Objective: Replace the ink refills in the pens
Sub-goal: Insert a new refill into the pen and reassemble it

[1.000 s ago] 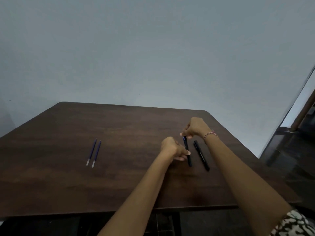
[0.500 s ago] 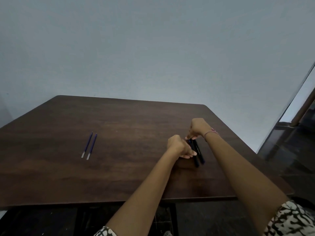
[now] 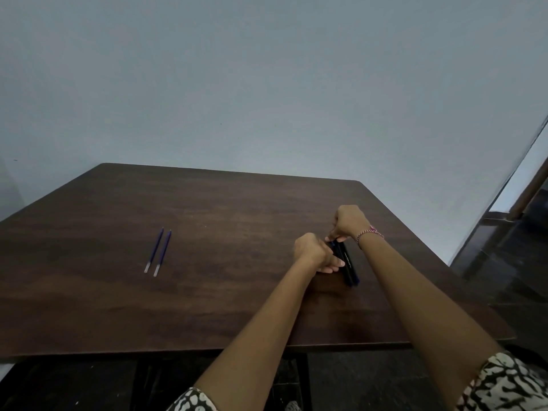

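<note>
Grips two dark pens (image 3: pixel 348 264) mid-barrel with curled left hand (image 3: pixel 313 251); pinches their far ends with right hand (image 3: pixel 350 222). Holds them side by side on table (image 3: pixel 237 295), well apart from two blue refills (image 3: pixel 159 252) at left.

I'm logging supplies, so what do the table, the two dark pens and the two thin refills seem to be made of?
Table: dark brown wood or wood-look laminate, streaked grain, dull sheen. Pens: likely black plastic, smooth, with small pale print on one barrel. Refills: likely thin plastic tubes, purple-blue with pale, clear-looking ends; tip material too small to tell.
</note>
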A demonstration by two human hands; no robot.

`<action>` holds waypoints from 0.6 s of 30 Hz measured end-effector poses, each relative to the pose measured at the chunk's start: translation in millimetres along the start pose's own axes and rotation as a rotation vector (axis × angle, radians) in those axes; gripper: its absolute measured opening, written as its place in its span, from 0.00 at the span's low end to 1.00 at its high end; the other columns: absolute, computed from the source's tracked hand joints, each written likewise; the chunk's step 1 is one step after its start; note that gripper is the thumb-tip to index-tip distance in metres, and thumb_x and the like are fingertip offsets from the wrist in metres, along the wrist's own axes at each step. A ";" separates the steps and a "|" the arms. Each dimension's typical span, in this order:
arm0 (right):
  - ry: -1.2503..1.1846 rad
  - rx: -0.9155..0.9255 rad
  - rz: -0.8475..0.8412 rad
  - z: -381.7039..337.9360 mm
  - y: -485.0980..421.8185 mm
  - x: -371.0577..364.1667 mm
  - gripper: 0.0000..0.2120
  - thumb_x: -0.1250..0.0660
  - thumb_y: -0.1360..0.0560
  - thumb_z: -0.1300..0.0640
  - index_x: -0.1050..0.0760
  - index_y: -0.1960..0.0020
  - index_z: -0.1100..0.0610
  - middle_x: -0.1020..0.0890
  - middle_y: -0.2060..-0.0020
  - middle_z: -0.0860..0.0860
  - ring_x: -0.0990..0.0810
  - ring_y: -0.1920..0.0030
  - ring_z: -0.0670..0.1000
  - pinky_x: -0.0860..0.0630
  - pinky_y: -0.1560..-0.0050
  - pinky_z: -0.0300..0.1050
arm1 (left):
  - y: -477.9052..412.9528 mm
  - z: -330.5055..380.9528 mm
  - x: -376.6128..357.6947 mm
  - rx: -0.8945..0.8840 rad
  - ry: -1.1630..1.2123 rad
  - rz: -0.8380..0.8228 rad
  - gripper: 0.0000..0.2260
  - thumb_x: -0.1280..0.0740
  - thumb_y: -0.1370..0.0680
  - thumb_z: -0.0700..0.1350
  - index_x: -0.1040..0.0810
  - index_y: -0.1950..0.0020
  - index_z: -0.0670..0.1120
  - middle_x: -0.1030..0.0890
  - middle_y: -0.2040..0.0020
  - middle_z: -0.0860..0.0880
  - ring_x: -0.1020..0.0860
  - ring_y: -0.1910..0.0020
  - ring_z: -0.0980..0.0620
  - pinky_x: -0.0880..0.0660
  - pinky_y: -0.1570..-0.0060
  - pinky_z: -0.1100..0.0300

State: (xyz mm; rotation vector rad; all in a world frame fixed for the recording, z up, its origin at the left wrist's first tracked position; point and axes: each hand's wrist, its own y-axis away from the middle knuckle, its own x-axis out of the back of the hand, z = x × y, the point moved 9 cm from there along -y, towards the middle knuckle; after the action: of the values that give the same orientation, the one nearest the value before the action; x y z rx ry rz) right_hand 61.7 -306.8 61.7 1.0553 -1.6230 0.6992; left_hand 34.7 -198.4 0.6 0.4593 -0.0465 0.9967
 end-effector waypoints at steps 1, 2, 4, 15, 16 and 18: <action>0.000 -0.004 0.009 0.2 0.0 0.6 0.17 0.22 0.34 0.61 0.31 0.70 0.57 0.15 0.56 0.57 0.23 0.72 0.46 0.21 0.58 0.40 | 0.1 -0.4 0.3 0.002 0.002 0.007 0.10 0.25 0.31 0.34 0.26 0.65 0.41 0.25 0.83 0.50 0.24 0.82 0.59 0.23 0.74 0.66; 0.005 -0.011 0.011 0.6 0.0 1.1 0.17 0.22 0.34 0.61 0.31 0.70 0.57 0.15 0.57 0.57 0.23 0.72 0.46 0.21 0.58 0.40 | 0.6 -0.3 0.6 0.005 0.002 0.013 0.10 0.25 0.31 0.34 0.26 0.66 0.41 0.25 0.83 0.50 0.24 0.81 0.59 0.23 0.73 0.65; 0.005 -0.027 0.009 1.5 0.3 1.6 0.17 0.23 0.34 0.61 0.31 0.70 0.57 0.16 0.60 0.56 0.22 0.71 0.47 0.20 0.56 0.41 | 2.1 -0.5 1.2 0.007 0.003 0.025 0.10 0.25 0.31 0.34 0.25 0.66 0.41 0.25 0.83 0.50 0.24 0.81 0.59 0.23 0.73 0.65; -0.039 0.015 0.047 1.8 7.9 27.8 0.20 0.26 0.30 0.56 0.33 0.73 0.57 0.26 0.80 0.48 0.27 0.75 0.43 0.27 0.62 0.38 | 9.1 1.0 7.2 0.006 0.027 0.077 0.05 0.29 0.26 0.37 0.21 0.53 0.37 0.22 0.67 0.45 0.21 0.66 0.53 0.20 0.51 0.57; -0.040 0.029 0.054 0.6 8.4 30.3 0.20 0.26 0.30 0.56 0.33 0.74 0.57 0.26 0.81 0.48 0.27 0.75 0.43 0.28 0.63 0.38 | 9.8 0.6 7.8 0.004 0.012 0.075 0.06 0.29 0.26 0.37 0.20 0.51 0.37 0.21 0.66 0.45 0.21 0.66 0.53 0.20 0.50 0.57; -0.059 0.037 0.061 1.0 9.5 31.0 0.20 0.26 0.30 0.55 0.33 0.73 0.56 0.26 0.82 0.47 0.27 0.76 0.43 0.30 0.68 0.35 | 12.7 1.7 10.7 -0.016 -0.010 0.088 0.07 0.30 0.26 0.37 0.20 0.49 0.37 0.21 0.64 0.45 0.21 0.65 0.53 0.20 0.51 0.58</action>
State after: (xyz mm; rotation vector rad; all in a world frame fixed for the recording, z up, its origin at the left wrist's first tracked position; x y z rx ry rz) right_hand 50.1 -312.5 91.6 1.0655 -1.7042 0.7471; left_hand 30.5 -184.7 9.2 0.4509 -0.0847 1.0801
